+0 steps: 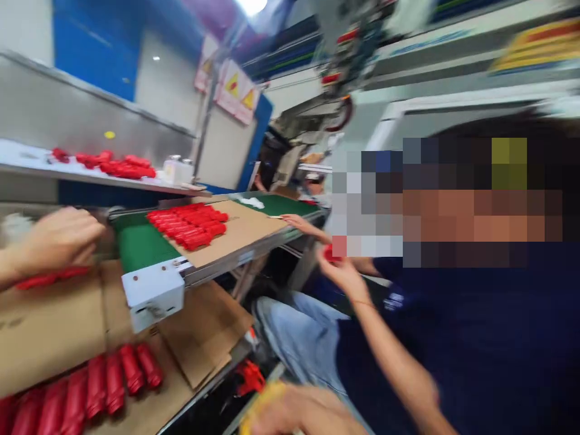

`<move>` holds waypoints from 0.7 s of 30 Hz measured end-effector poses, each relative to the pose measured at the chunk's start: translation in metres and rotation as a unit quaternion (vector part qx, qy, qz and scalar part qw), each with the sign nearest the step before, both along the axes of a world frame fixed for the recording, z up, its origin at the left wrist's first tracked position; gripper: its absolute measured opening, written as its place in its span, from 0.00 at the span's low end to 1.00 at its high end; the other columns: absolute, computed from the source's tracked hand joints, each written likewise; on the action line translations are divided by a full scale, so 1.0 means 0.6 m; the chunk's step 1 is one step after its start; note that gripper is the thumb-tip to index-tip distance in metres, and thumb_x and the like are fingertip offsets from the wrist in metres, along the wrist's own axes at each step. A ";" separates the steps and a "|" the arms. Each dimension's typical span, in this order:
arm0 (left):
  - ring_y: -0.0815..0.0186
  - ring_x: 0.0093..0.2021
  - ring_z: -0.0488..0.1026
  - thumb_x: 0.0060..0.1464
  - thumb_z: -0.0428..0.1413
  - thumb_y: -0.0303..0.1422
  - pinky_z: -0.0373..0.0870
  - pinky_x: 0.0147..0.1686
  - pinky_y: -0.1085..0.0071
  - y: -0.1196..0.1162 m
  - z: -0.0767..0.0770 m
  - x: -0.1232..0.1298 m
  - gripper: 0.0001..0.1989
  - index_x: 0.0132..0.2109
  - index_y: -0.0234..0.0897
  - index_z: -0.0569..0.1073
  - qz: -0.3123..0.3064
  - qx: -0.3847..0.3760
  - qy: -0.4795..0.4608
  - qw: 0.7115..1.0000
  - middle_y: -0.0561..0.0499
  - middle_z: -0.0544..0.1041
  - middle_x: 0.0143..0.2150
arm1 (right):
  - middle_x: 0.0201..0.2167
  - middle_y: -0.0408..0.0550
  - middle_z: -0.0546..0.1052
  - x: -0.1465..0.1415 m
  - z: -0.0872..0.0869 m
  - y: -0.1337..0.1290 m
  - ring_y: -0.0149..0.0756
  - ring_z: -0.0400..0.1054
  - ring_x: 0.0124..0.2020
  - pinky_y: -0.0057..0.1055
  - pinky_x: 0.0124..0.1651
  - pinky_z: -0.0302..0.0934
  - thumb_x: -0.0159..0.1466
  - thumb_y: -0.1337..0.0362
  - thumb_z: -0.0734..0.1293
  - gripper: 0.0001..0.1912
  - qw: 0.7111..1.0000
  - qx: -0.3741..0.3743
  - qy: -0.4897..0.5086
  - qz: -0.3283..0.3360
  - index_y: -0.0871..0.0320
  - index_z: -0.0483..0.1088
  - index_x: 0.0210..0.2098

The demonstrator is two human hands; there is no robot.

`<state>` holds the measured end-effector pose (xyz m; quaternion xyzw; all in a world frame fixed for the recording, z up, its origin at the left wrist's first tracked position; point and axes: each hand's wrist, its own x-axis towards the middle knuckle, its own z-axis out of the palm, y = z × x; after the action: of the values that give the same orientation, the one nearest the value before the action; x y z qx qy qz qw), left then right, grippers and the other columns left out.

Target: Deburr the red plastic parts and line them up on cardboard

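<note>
Red rolled pieces in rows on a green conveyor belt

Left hand, blurred, sits at the near end of the belt, fingers curled, just above a loose red strip. Whether it is clamped on anything, I cannot tell. Right hand is at the bottom edge of view, also blurred, curled against a yellow object; grip cannot be told. The rows of pieces lie on a cardboard sheet resting on the belt, angled across it. A white end housing caps the near end.

Below the belt, a lower cardboard sheet carries a row of fatter red rolls lying side by side. A red part lies lower down beside its edge, too blurred to name.

Left of the belt, a steel shelf holds a scattered red batch and a white jar near its end.

Co-worker in a navy shirt sits close on the right, in pale jeans, one hand raised around a small red piece, the other hand reaching to the belt's side edge. Yellow-triangle warning signs hang on the far wall.
</note>
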<state>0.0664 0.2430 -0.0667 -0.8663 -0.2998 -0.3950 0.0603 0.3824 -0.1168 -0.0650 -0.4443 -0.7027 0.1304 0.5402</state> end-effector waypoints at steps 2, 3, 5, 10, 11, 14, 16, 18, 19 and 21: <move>0.60 0.40 0.77 0.64 0.60 0.35 0.76 0.54 0.56 -0.022 -0.067 -0.028 0.08 0.37 0.37 0.77 0.072 -0.065 0.064 0.993 0.52 0.76 0.33 | 0.36 0.48 0.85 0.019 -0.014 0.039 0.50 0.82 0.37 0.41 0.29 0.75 0.61 0.50 0.80 0.14 0.998 -0.020 0.038 0.035 0.39 0.81 0.45; 0.61 0.39 0.78 0.67 0.60 0.36 0.77 0.50 0.57 -0.024 -0.094 -0.043 0.08 0.39 0.36 0.78 0.114 -0.094 0.082 0.986 0.52 0.77 0.35 | 0.35 0.48 0.84 0.034 -0.011 0.059 0.50 0.81 0.37 0.42 0.28 0.74 0.60 0.50 0.80 0.14 0.997 -0.027 0.049 0.052 0.37 0.81 0.44; 0.61 0.40 0.79 0.69 0.61 0.38 0.80 0.46 0.58 -0.020 -0.131 -0.067 0.10 0.46 0.34 0.78 0.185 -0.130 0.090 0.970 0.49 0.81 0.42 | 0.33 0.46 0.84 0.089 0.017 0.090 0.50 0.80 0.33 0.43 0.24 0.71 0.58 0.51 0.81 0.12 0.995 -0.023 0.080 0.057 0.34 0.81 0.41; 0.57 0.48 0.81 0.69 0.63 0.39 0.80 0.50 0.54 -0.004 -0.164 -0.065 0.13 0.52 0.35 0.79 0.214 -0.159 0.077 0.961 0.45 0.82 0.51 | 0.17 0.42 0.72 0.329 0.136 0.075 0.42 0.66 0.17 0.41 0.13 0.55 0.44 0.60 0.84 0.15 0.987 0.022 0.142 -0.074 0.34 0.77 0.24; 0.57 0.49 0.81 0.69 0.63 0.39 0.80 0.51 0.53 -0.006 -0.169 -0.060 0.12 0.52 0.35 0.79 0.211 -0.166 0.071 0.961 0.45 0.82 0.51 | 0.16 0.42 0.70 0.369 0.147 0.064 0.40 0.63 0.15 0.39 0.12 0.52 0.43 0.59 0.84 0.15 0.982 0.042 0.146 -0.109 0.34 0.78 0.24; 0.56 0.51 0.81 0.69 0.62 0.38 0.78 0.55 0.50 -0.025 -0.180 -0.057 0.12 0.51 0.35 0.79 0.216 -0.196 0.048 0.955 0.45 0.82 0.52 | 0.16 0.41 0.70 0.432 0.142 0.048 0.40 0.63 0.16 0.37 0.12 0.51 0.44 0.58 0.84 0.14 0.978 0.023 0.155 -0.138 0.35 0.78 0.24; 0.54 0.54 0.81 0.70 0.62 0.40 0.76 0.58 0.48 -0.043 -0.177 -0.067 0.12 0.48 0.34 0.80 0.231 -0.219 0.033 0.947 0.45 0.83 0.51 | 0.18 0.41 0.71 0.435 0.123 0.047 0.39 0.65 0.17 0.34 0.13 0.52 0.48 0.58 0.84 0.11 0.977 0.006 0.167 -0.136 0.40 0.79 0.25; 0.51 0.56 0.80 0.71 0.59 0.43 0.73 0.62 0.43 -0.063 -0.163 -0.080 0.16 0.42 0.33 0.79 0.247 -0.237 0.023 0.939 0.43 0.83 0.49 | 0.20 0.40 0.73 0.421 0.115 0.046 0.35 0.67 0.18 0.30 0.16 0.53 0.53 0.58 0.82 0.10 0.975 -0.007 0.179 -0.133 0.46 0.78 0.24; 0.49 0.57 0.81 0.72 0.56 0.45 0.72 0.63 0.41 -0.075 -0.152 -0.086 0.19 0.40 0.32 0.78 0.252 -0.244 0.019 0.936 0.42 0.84 0.46 | 0.20 0.39 0.74 0.410 0.118 0.044 0.33 0.67 0.18 0.27 0.17 0.53 0.56 0.59 0.81 0.11 0.974 -0.009 0.185 -0.134 0.48 0.77 0.23; 0.43 0.55 0.83 0.74 0.50 0.47 0.71 0.61 0.39 -0.108 -0.129 -0.096 0.25 0.38 0.30 0.76 0.249 -0.258 0.009 0.934 0.43 0.83 0.39 | 0.19 0.37 0.73 0.380 0.136 0.039 0.26 0.65 0.17 0.23 0.19 0.52 0.62 0.59 0.78 0.16 0.972 0.000 0.197 -0.127 0.53 0.74 0.20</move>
<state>0.0090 0.1782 -0.1438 -0.7532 -0.5967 -0.2687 -0.0664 0.6107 -0.0934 0.0166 -0.4957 -0.5200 0.1456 0.6802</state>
